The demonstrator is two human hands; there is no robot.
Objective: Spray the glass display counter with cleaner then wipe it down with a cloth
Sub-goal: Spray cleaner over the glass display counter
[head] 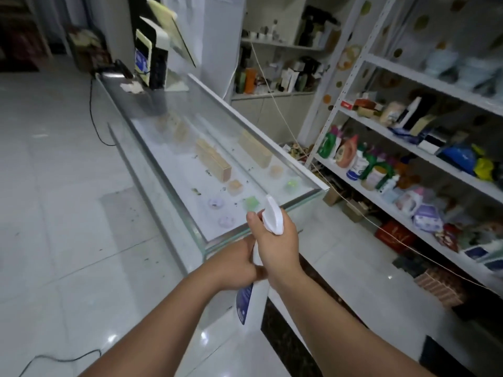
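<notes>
Spray step in hand: R hand (275, 244) wraps the spray bottle (273, 217) neck, fingers prob. on the trigger, L hand (236, 263) grips its body, nozzle aimed ~11 o'clock over the glass counter (174, 123); next needs a squeeze, cloth not in view.

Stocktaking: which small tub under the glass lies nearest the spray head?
The front pale green tub, beside the white spray head; the other green tub, purple tubs and orange tubs lie farther off.

White shelving (350, 88) holds detergent bottles (347, 155); a black cable (91, 112) hangs nearby.
</notes>
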